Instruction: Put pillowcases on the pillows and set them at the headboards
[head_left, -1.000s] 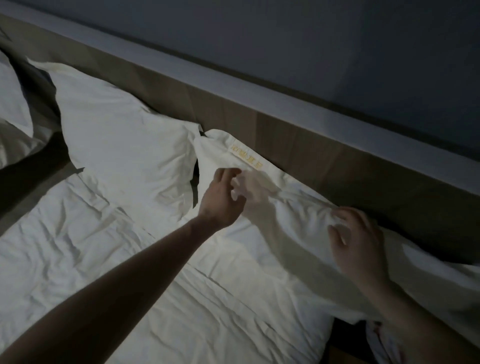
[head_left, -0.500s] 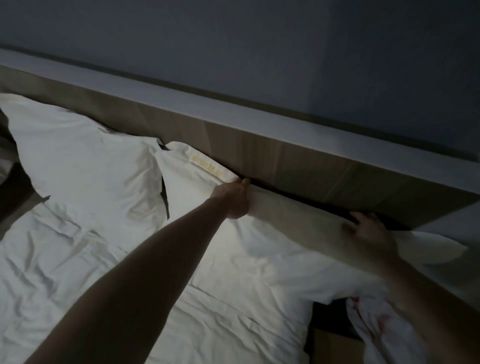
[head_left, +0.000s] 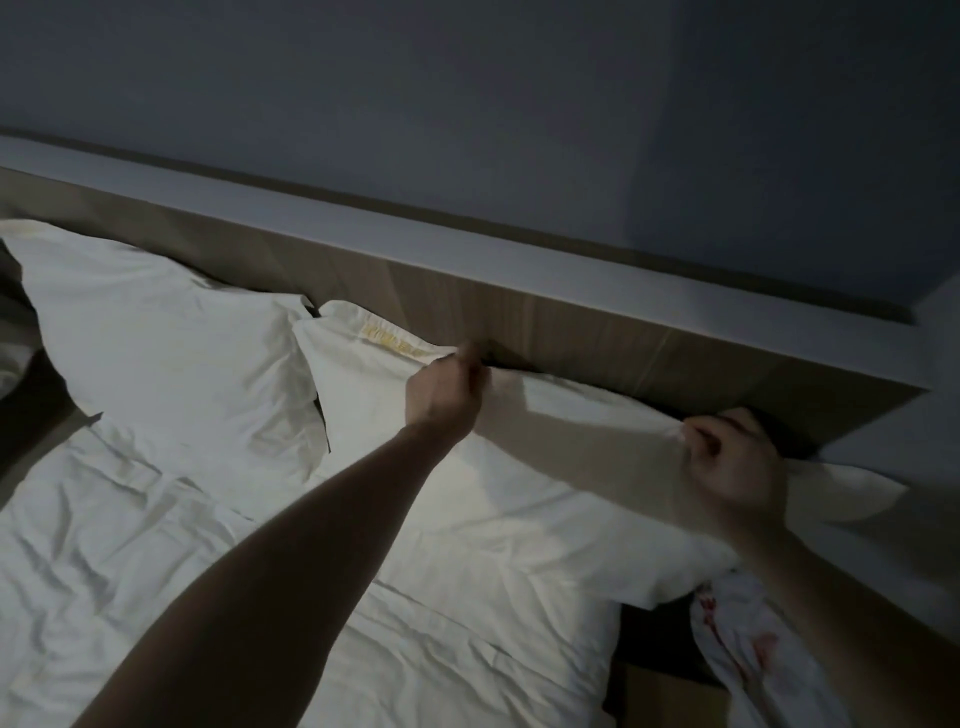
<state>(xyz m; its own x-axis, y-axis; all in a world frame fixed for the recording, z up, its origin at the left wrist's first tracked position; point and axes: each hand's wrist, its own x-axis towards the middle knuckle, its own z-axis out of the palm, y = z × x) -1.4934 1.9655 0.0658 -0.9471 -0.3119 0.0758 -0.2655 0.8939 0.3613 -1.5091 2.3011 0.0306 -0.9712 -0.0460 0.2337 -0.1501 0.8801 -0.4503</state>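
Note:
A white pillow in its pillowcase (head_left: 545, 499) lies against the wooden headboard (head_left: 519, 312), a yellow label at its upper left corner. My left hand (head_left: 447, 395) pinches the pillow's top edge near the label. My right hand (head_left: 737, 467) grips the same top edge further right, close to the headboard's end. A second white cased pillow (head_left: 166, 332) leans against the headboard to the left, touching the first one.
A crumpled white sheet (head_left: 156, 571) covers the bed in front of the pillows. White cloth with red marks (head_left: 748, 654) lies at the lower right beside the bed, over a dark gap. A grey wall rises behind the headboard.
Both hands have slid up to the pillow's top edge and drawn it against the headboard. The view has shifted slightly to the right.

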